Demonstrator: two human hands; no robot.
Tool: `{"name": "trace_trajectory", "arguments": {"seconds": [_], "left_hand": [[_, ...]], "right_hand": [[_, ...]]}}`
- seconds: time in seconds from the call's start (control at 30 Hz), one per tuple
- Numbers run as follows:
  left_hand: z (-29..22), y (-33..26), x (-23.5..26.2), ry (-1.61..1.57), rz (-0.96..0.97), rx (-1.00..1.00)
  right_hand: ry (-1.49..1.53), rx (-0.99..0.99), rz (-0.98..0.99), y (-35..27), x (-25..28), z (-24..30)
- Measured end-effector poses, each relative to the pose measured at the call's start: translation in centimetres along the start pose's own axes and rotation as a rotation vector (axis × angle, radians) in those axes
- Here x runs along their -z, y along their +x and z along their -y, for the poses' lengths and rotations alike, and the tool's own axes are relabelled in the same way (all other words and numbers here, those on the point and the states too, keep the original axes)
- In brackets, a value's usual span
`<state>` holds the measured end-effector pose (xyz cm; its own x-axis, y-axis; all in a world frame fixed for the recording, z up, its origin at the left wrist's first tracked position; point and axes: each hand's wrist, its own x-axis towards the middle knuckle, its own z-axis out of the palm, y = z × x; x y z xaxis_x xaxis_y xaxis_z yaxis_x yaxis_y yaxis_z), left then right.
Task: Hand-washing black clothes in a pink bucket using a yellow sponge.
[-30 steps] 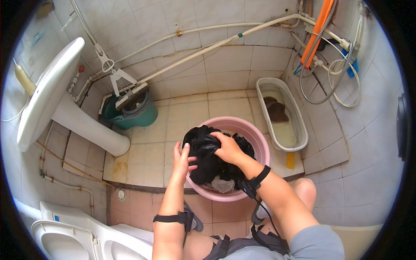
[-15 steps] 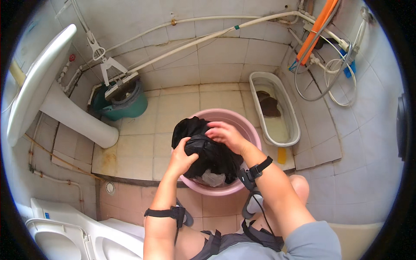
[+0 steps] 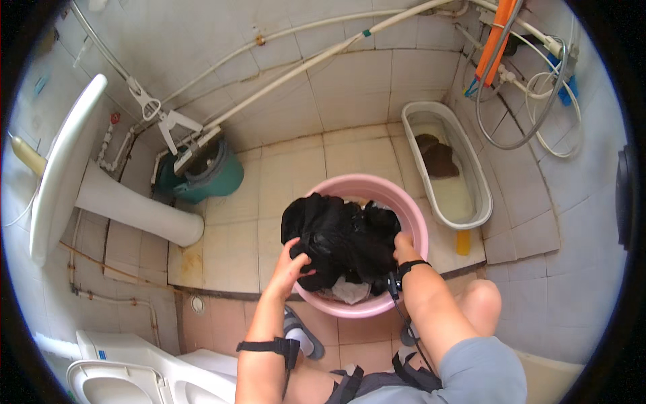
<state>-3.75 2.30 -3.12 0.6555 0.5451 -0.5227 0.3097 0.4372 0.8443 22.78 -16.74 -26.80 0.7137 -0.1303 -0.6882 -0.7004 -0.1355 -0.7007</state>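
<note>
A bunched black garment (image 3: 336, 232) fills much of a pink basin (image 3: 360, 311) and bulges over its left rim. My left hand (image 3: 288, 271) is at the near left side of the cloth, its fingers curled into the fabric. At the basin's right side, my right hand (image 3: 404, 248) reaches down against the black cloth, with its fingers hidden from view. A whitish crumpled piece (image 3: 351, 291) shows under the black fabric near the basin's front.
A white oblong tub (image 3: 483, 214) holding water and a brown item (image 3: 437, 158) stands at the right. Back left is a green mop bucket (image 3: 222, 178) beside a sink pedestal (image 3: 145, 209). A toilet (image 3: 128, 357) stands near left. A raised tiled step (image 3: 229, 249) supports the basin.
My right hand has moved from above the cloth down to the basin's right side. The black garment now spreads farther right. The whole view has shifted slightly.
</note>
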Motion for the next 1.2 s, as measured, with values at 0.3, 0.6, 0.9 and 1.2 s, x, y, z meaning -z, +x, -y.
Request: {"name": "trace_trajectory", "arguments": {"seconds": [0.3, 0.6, 0.9, 1.2], "left_hand": [[-1.4, -0.8, 1.0, 0.036, -0.107, -0.033], [-0.5, 0.3, 0.4, -0.004, -0.175, -0.184], [-4.1, -2.6, 0.9, -0.020, 0.017, -0.403], [-3.5, -1.9, 1.9, 0.154, -0.130, -0.472]], "right_hand": [[-0.216, 0.187, 0.819, -19.6, -4.3, 12.7], [-0.250, 0.185, 1.029, -26.0, -5.5, 12.7], [-0.790, 1.227, 1.069, -25.5, -1.3, 14.1], [-0.382, 0.978, 1.030, -27.7, -0.3, 15.5]]}}
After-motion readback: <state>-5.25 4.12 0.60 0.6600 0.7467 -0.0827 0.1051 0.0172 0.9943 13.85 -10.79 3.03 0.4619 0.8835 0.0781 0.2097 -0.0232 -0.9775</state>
